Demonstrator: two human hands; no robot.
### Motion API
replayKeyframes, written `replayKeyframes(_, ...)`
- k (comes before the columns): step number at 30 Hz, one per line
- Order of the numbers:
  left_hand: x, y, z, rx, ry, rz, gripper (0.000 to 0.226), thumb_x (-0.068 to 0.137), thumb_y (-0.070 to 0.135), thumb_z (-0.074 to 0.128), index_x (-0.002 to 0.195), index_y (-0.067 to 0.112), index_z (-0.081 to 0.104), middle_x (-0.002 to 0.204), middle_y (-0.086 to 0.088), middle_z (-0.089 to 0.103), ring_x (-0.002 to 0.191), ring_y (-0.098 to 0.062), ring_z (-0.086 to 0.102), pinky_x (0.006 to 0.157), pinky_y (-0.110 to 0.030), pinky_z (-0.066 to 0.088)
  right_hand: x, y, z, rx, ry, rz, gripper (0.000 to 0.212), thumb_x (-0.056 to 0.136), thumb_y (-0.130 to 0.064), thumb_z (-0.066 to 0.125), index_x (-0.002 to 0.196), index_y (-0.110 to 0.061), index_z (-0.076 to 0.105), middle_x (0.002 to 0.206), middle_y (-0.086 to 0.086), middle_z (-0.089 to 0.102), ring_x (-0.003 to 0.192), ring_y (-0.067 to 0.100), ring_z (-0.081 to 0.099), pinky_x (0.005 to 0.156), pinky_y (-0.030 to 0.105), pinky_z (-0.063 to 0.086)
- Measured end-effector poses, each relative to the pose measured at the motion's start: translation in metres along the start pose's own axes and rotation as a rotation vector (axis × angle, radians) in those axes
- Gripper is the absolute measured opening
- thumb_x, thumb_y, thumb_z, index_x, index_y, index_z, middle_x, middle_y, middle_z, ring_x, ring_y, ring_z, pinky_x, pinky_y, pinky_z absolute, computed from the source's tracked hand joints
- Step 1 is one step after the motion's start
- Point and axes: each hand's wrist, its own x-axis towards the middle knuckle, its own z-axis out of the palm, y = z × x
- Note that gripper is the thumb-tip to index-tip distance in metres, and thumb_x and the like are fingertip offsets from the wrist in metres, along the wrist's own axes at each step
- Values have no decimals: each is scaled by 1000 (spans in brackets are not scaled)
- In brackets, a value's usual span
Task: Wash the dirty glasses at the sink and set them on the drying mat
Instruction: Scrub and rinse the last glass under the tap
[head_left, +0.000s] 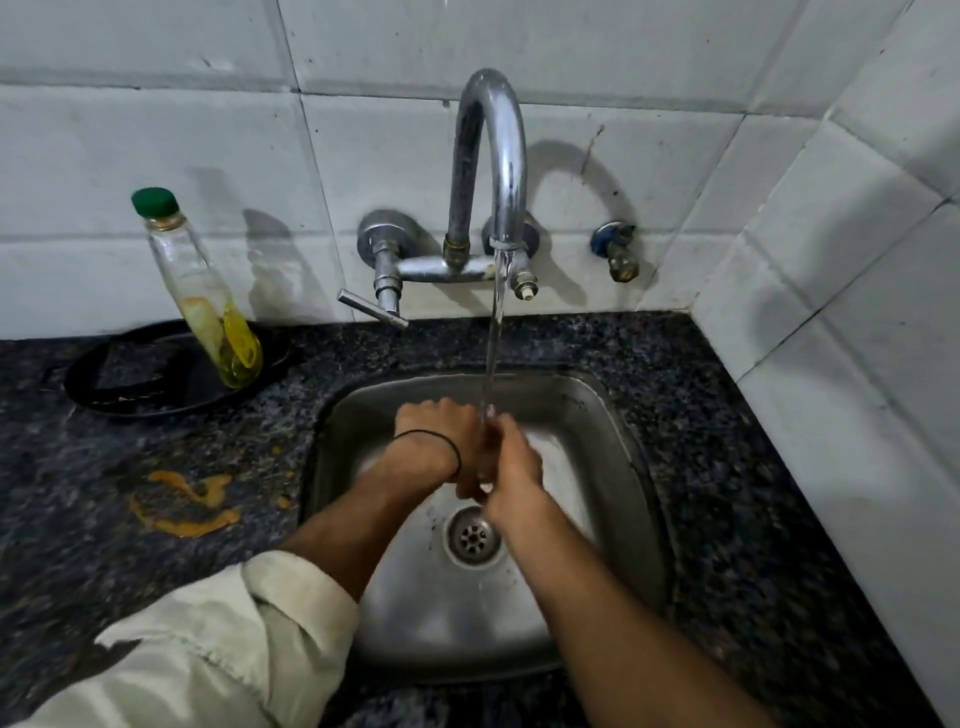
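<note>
Rolled cream sleeve at 7 o'clock, nearest the lens, on the left forearm. Both forearms reach toward 12 o'clock over the steel sink, set in a dark speckled bench. Left hand and right hand meet at frame centre, pressed together directly under the water stream. Left wrist carries a thin black band. Fingers of both hands are curled against each other; motion blur there, so I cannot tell whether they hold anything or merely rub together. No glass can be made out in the hands or basin. Drain sits just below the hands, toward 6 o'clock.

Tap is wall-mounted at 12 o'clock, gooseneck spout, running. Lever handle juts left of the stream. Small valve at 1 o'clock on the tiled wall.

At 10 o'clock: clear bottle with green cap, yellow liquid low inside, standing on a black tray. Orange spill on the bench at 9 o'clock, left of the sink.
</note>
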Motion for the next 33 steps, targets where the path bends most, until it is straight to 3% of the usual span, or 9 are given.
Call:
replayKeyframes(4,4,11,4,237,-103,-11,60,65,41,81,119,24,64,105,1,66,103,-23,64,89,-39,53,22,16,-1,-121,-159,91,18,95,-27,56,88,-12,61,75,6,61,60,17,52,60,27,43)
replayKeyframes(7,3,6,9,127,-98,19,52,69,49,77,114,28,63,99,2,65,100,-20,64,87,-34,52,27,4,0,-254,-214,186,26,95,-30,56,105,-9,69,96,12,69,72,26,62,63,30,48)
replayKeyframes(12,6,-30,38,-768,-196,235,53,72,37,82,117,24,58,110,2,69,100,-15,66,91,-39,55,27,-23,-5,-883,-115,-396,35,91,-32,62,62,-13,66,59,3,68,57,18,64,59,30,52)
replayKeyframes(16,6,-35,55,-1388,-220,391,27,76,0,76,101,4,67,91,-11,72,88,-16,69,82,-31,55,6,-47,-6,-1204,-443,-720,35,89,-29,63,59,-12,67,56,2,66,56,19,65,65,36,54)
replayKeyframes(19,8,-24,55,-1567,-68,375,33,64,0,75,96,5,67,89,-15,70,88,-22,69,87,-36,57,-5,-55,0,-1220,-467,-835,32,88,-27,65,59,-12,67,58,4,67,61,24,67,62,35,55)
replayKeyframes(23,18,1,52,-1088,474,47,18,86,13,70,98,19,59,88,3,67,87,-19,66,79,-38,58,-14,-42,13,-1359,-51,-977,38,99,-38,48,68,-20,56,70,4,63,73,24,62,80,37,45)
replayKeyframes(25,17,9,52,-1072,600,5,12,90,20,64,101,19,58,87,6,64,87,-18,65,76,-38,57,-15,-36,17,-1337,24,-937,40,103,-42,41,74,-20,56,67,0,55,68,23,58,72,32,40)
replayKeyframes(29,12,-10,51,-1409,310,204,32,76,6,78,100,19,62,87,4,71,88,-13,68,75,-21,55,-9,-55,11,-1331,-190,-917,43,99,-43,50,72,-14,66,67,4,63,64,24,60,64,33,46)
replayKeyframes(33,12,-37,52,-1594,5,380,39,64,16,80,101,12,70,99,-12,74,98,-27,69,90,-36,56,-15,-72,6,-1251,-495,-836,39,95,-34,58,61,-16,64,53,-2,63,47,15,63,51,31,52)
